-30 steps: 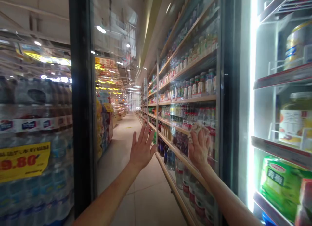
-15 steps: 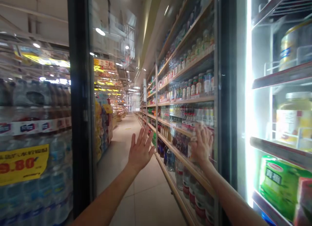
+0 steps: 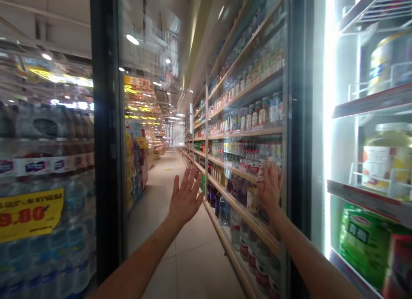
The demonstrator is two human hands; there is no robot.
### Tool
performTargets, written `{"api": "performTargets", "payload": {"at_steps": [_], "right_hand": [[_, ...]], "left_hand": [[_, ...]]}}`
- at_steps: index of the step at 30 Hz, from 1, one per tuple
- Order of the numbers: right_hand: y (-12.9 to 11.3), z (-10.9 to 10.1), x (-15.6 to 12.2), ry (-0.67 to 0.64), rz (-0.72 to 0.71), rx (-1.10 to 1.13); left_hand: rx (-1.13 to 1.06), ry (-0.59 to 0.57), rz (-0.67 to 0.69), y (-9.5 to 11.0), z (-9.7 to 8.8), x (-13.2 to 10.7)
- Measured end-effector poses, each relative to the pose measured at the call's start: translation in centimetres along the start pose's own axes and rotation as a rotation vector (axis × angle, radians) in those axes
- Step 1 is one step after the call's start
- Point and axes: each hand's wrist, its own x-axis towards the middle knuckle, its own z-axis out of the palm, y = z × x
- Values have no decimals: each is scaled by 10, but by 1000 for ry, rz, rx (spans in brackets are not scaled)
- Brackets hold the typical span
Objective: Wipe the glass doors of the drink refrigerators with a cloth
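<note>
Glass door [image 3: 199,127], mid-frame: my left hand [image 3: 185,199], fingers wide; my right hand [image 3: 269,188], fingers holding a cloth [image 3: 260,174], right of centre; finished and remaining areas indistinguishable.

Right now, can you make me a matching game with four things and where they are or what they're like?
Things:
1. left hand
2. right hand
3. yellow price sign
4. green package

Clues:
A. on a shelf in the lit fridge
B. has a pale cloth at its fingers, mostly hidden
C. in front of plastic bottles
D. fingers spread, no cloth

Pairs: 1-D, 2-B, 3-C, 4-A.
</note>
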Motion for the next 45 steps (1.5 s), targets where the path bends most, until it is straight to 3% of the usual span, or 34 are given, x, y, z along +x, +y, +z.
{"api": "performTargets", "payload": {"at_steps": [2,4,8,10,12,15,17,19,22,24,26,29,31,32,37,39,43,45], "right_hand": [[7,0,7,88,234,-37],[-8,2,7,68,223,-20],[-66,4,-10,-154,-350,106],[-72,4,-13,-194,-472,123],[-53,4,-9,-143,-347,76],[-10,4,6,20,72,-21],[0,5,13,80,232,-41],[-13,5,11,45,159,-17],[-49,6,0,-106,-209,63],[-57,6,-2,-158,-341,80],[-44,7,3,-122,-253,44],[-14,7,20,26,105,-33],[-9,8,27,83,221,-48],[-13,8,28,80,195,-41],[-35,5,20,-63,-191,11],[-21,6,26,-36,-117,-7],[8,9,48,94,274,-58],[0,11,52,89,213,-35]], "left_hand": [[-1,-1,-1,1,0,0],[-4,3,-4,1,0,0],[-13,14,-3,0,0,0],[-16,18,-2,-1,1,-1],[-14,14,-2,-1,1,-1],[-8,-4,-4,1,0,-1],[-8,-12,-6,1,0,-1],[-11,-17,-6,1,0,-1],[-13,-7,-6,0,0,-1],[-9,3,-6,0,0,-1],[-6,10,-3,0,0,0],[-12,18,0,0,0,0],[-23,22,0,1,0,0],[-29,25,-3,1,-1,0],[-31,39,-10,0,0,0],[-26,34,-8,0,0,0],[-25,34,-7,0,1,0],[-28,36,-7,0,1,1]]}}
